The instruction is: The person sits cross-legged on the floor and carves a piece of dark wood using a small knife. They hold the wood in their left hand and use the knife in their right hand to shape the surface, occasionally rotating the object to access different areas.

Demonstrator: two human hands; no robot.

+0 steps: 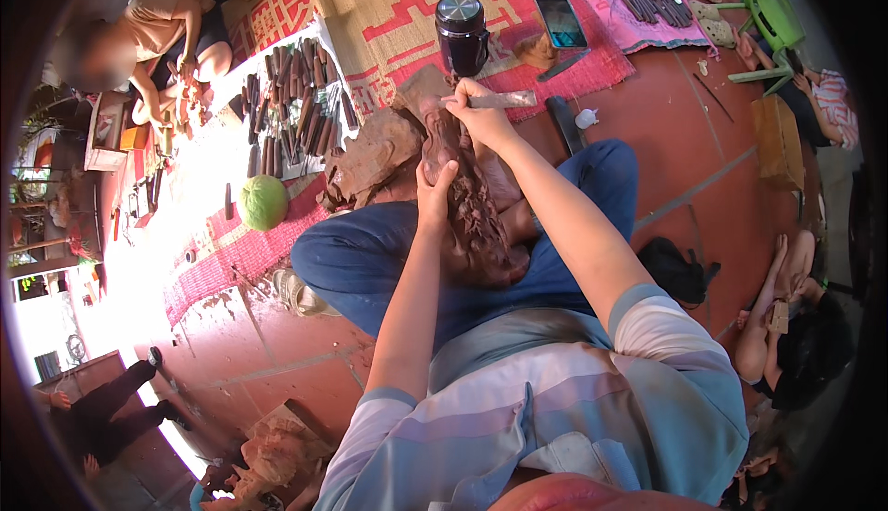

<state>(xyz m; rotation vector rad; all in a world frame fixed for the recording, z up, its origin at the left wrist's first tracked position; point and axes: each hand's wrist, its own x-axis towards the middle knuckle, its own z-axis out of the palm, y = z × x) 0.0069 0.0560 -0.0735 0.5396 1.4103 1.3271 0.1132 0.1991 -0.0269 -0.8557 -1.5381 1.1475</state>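
A long, dark reddish-brown wood carving (474, 210) with deep knobbly relief lies across my lap, its far end propped near a rough wood block (375, 155). My left hand (435, 195) is closed round the carving's side, thumb on top. Over the far end, my right hand (486, 123) is closed on a flat pale tool (507, 99), whose straight strip-like end sticks out to the right. The tool's exact kind cannot be made out. The fingertips of my right hand are at the carving's upper end and partly hide it.
Many dark-handled carving tools (289, 109) lie on a white cloth to the left, near a green round fruit (263, 203). Ahead stand a black thermos (462, 35) and a phone (561, 21). More tools (655, 2) rest on a pink cloth. Other people sit around.
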